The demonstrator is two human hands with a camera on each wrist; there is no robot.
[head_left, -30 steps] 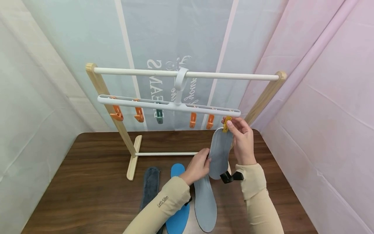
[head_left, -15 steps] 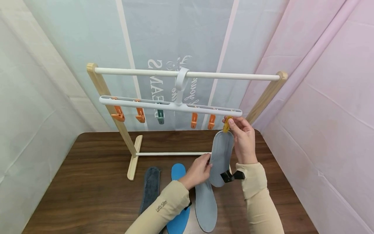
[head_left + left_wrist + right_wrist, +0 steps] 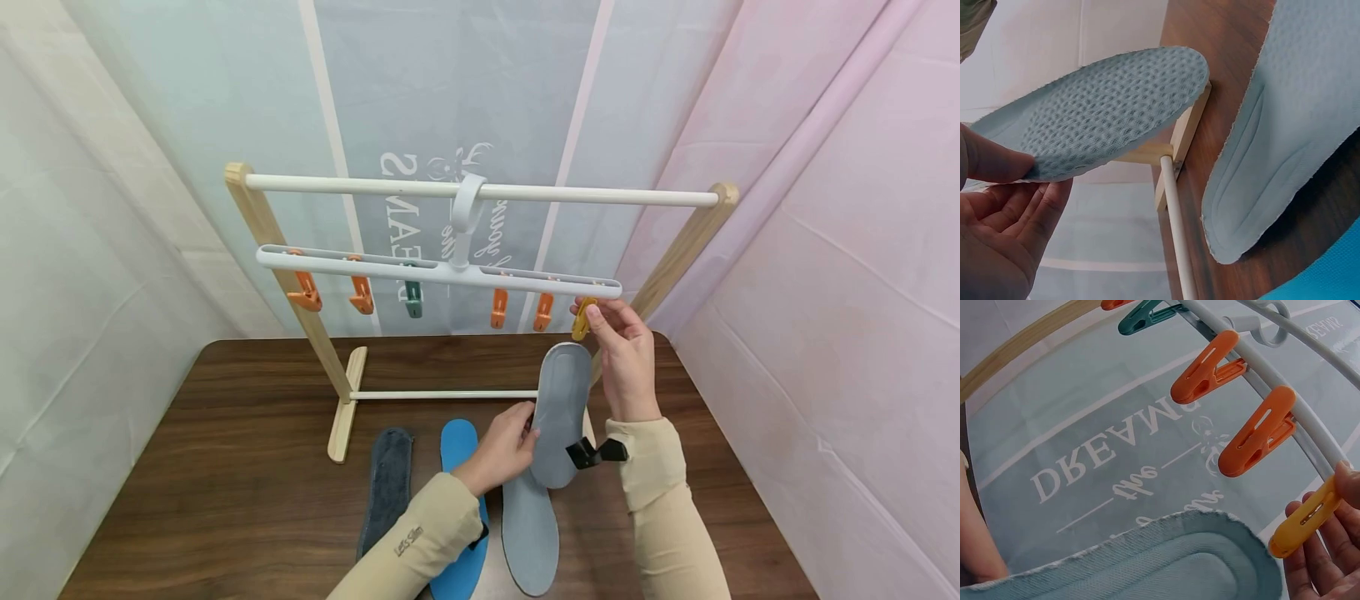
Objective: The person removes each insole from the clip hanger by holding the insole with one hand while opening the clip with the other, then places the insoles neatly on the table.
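My left hand (image 3: 498,447) pinches a grey insole (image 3: 561,408) by its left edge and holds it up in front of the rack. Its dimpled underside (image 3: 1116,100) faces the left wrist camera. With thumb and fingers, my right hand (image 3: 627,358) grips the yellow clip (image 3: 583,320) at the right end of the white hanger (image 3: 375,267). The insole's upper end sits just below the clip, apart from it in the head view. Another grey insole (image 3: 529,533) lies on the table under the held one, partly covered by it.
A blue insole (image 3: 459,442) and a dark fuzzy insole (image 3: 388,479) lie to the left on the wooden table (image 3: 225,500). Orange clips (image 3: 499,308) and a green clip (image 3: 413,298) hang along the hanger, which hooks over the rack's white top bar (image 3: 600,195).
The grey insole has come away from the yellow clip and moved down, slightly left, with my left hand. My right hand stays on the clip, nearly still.
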